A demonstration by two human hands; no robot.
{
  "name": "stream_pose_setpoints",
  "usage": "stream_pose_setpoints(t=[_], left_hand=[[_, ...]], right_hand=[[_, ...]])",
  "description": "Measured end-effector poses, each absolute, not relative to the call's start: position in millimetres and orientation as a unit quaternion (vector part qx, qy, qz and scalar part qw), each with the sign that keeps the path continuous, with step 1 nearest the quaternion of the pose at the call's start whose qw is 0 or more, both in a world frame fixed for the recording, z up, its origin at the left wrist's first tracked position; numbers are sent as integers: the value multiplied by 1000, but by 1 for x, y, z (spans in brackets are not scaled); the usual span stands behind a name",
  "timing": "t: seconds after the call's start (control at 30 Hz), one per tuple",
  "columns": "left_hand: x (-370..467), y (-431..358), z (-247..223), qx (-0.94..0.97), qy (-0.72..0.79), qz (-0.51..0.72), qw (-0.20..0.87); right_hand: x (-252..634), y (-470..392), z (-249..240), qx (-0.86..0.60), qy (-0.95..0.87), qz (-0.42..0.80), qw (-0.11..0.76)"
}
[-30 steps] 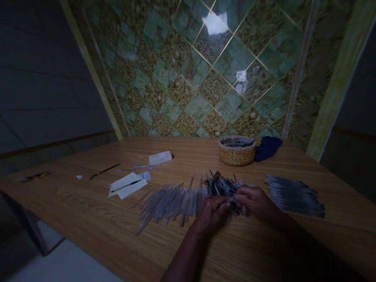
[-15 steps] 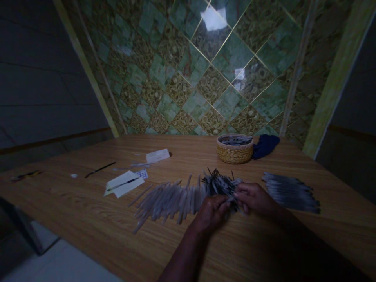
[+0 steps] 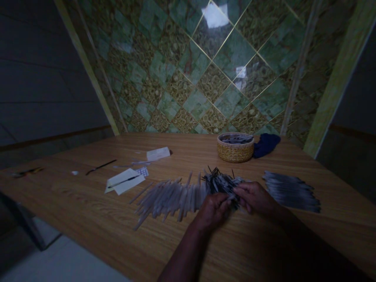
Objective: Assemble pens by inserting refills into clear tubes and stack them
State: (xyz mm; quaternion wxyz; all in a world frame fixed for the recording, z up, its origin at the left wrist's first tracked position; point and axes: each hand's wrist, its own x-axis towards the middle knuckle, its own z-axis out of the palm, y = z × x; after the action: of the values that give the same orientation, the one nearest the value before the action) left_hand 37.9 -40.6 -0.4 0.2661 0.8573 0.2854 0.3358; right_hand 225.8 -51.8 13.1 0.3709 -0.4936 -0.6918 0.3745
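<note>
My left hand (image 3: 214, 209) and my right hand (image 3: 253, 197) are close together at the near edge of a tangled heap of dark, thin sticks (image 3: 220, 181). Both have their fingers pinched; something thin and pale shows between them, too blurred to name. Left of the heap lies a loose spread of pale translucent strips (image 3: 173, 197), several overlapping. A neat row of dark sticks in clear sleeves (image 3: 290, 190) lies to the right of my right hand.
A woven basket (image 3: 235, 150) holding similar sticks stands at the back, beside a dark blue cloth (image 3: 266, 145). On the left are white papers (image 3: 125, 181), a small white box (image 3: 158, 153), a black thin tool (image 3: 100, 167) and an orange-handled tool (image 3: 28, 172).
The view has shifted slightly. My hands remain pinched at the heap, with only small finger movements.
</note>
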Motion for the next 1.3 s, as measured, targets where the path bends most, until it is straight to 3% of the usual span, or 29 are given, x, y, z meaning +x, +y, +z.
stream_pose_setpoints(t=[0.17,0.37,1.3], left_hand=[[38,-41,0,856,292,333,266],[38,-43,-1,861,292,336,247],[46,-40,-8,874,292,339,187]], right_hand=[[228,-50,10,-445,-695,420,378],[225,-50,11,-501,-691,377,360],[230,-51,16,-506,-694,394,328]])
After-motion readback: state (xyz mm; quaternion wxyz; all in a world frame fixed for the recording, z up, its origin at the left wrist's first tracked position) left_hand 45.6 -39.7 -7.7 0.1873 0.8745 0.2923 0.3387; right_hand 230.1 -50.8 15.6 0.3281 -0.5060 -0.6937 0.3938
